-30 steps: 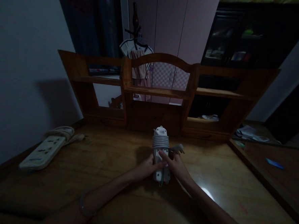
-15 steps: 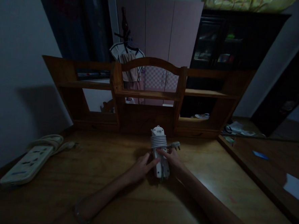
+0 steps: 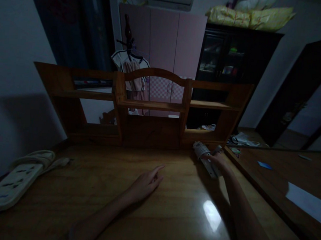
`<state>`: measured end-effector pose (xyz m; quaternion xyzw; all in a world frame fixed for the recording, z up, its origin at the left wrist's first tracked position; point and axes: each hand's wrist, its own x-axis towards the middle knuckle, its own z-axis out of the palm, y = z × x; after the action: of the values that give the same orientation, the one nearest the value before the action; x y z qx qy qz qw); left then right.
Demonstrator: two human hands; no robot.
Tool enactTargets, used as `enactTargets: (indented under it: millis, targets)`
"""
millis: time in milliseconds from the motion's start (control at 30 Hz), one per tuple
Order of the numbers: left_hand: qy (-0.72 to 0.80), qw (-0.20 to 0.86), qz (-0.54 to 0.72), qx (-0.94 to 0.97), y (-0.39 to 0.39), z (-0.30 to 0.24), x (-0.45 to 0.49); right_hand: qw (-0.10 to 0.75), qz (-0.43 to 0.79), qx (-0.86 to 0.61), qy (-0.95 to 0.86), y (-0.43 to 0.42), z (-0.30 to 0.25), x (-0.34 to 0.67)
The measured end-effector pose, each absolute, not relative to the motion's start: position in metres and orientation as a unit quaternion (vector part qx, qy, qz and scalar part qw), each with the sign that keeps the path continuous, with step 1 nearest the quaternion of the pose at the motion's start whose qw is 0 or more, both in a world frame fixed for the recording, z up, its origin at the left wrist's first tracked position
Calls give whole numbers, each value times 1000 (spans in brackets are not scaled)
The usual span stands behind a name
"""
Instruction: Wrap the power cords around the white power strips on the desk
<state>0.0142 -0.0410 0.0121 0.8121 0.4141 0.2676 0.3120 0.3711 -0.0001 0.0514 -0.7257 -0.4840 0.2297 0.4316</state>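
A white power strip [image 3: 208, 165], its cord wound round one end, is at the right rear of the wooden desk. My right hand [image 3: 218, 162] grips it across the middle from the right side. The plug end shows just above that hand. My left hand [image 3: 146, 183] is over the middle of the desk with nothing in it, index finger stretched out and the others loosely bent. A second, larger power strip [image 3: 16, 183] lies at the far left, its cable [image 3: 40, 159] coiled at its upper end.
A wooden shelf rack [image 3: 150, 105] stands along the back of the desk [image 3: 112, 200]. Beyond the raised right edge is another brown surface with a blue card [image 3: 264, 165] and a white sheet of paper [image 3: 307, 203]. A wall borders the left.
My right hand has carried the wound power strip from the middle to the right rear of the desk. My left hand has let go of it. The view has shifted slightly upward and right.
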Motion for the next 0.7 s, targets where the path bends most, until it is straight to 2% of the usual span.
enactTargets:
  millis: [367, 700]
  targets:
    - [408, 307, 246, 824, -35, 3, 13, 405, 161, -776, -456, -1, 32, 415]
    - [403, 295, 242, 832, -37, 6, 14, 456, 146, -745, -465, -14, 47, 395]
